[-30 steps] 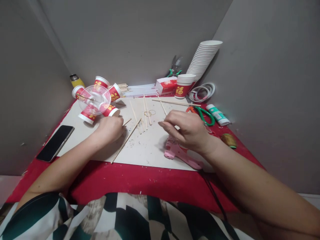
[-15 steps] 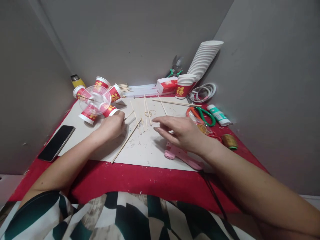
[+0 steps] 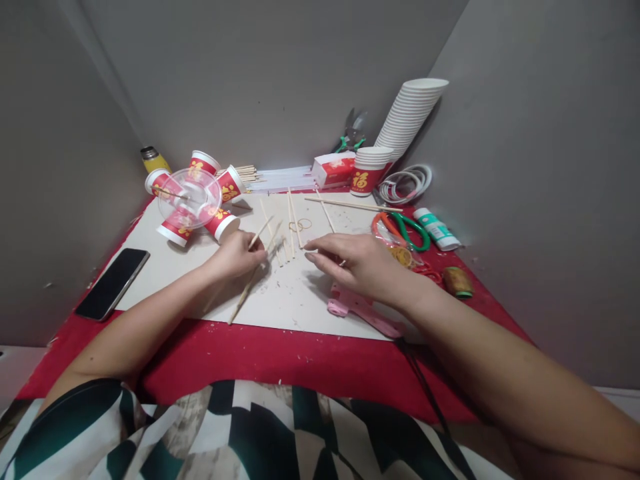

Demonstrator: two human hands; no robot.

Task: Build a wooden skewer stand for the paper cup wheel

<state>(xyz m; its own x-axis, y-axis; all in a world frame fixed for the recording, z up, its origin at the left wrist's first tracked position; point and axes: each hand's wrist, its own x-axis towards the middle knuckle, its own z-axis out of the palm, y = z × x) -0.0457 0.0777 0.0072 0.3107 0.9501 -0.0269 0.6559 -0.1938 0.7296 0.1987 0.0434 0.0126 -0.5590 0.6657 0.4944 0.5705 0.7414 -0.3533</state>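
My left hand point(image 3: 236, 256) is closed around a thin wooden stick point(image 3: 261, 231), one end of which points up past the fingers. A longer wooden stick point(image 3: 243, 303) slants under the same fingertips down to the board's front edge. My right hand point(image 3: 357, 261) hovers above a pink glue gun point(image 3: 363, 312), fingers loosely stretched leftward and apart, with nothing seen in them. Between the hands, several short sticks point(image 3: 291, 230) and thin rubber bands point(image 3: 301, 225) lie on the white board point(image 3: 295, 303). Left of them stands a ring of red paper cups point(image 3: 223, 225) around a clear plastic disc point(image 3: 185, 197).
A phone point(image 3: 114, 283) lies at the left. Stacked paper cups point(image 3: 413, 117), a red-and-white box point(image 3: 334, 170), pliers point(image 3: 351, 133) and a coiled white cord point(image 3: 407, 185) line the back. Scissors point(image 3: 413, 231), a thread spool point(image 3: 457, 283) and a green-white tube point(image 3: 436, 229) sit right. Grey walls enclose the table.
My left hand has moved slightly right and down from the cups to the long stick, which has shifted and tilted a little. My right hand has hardly moved.
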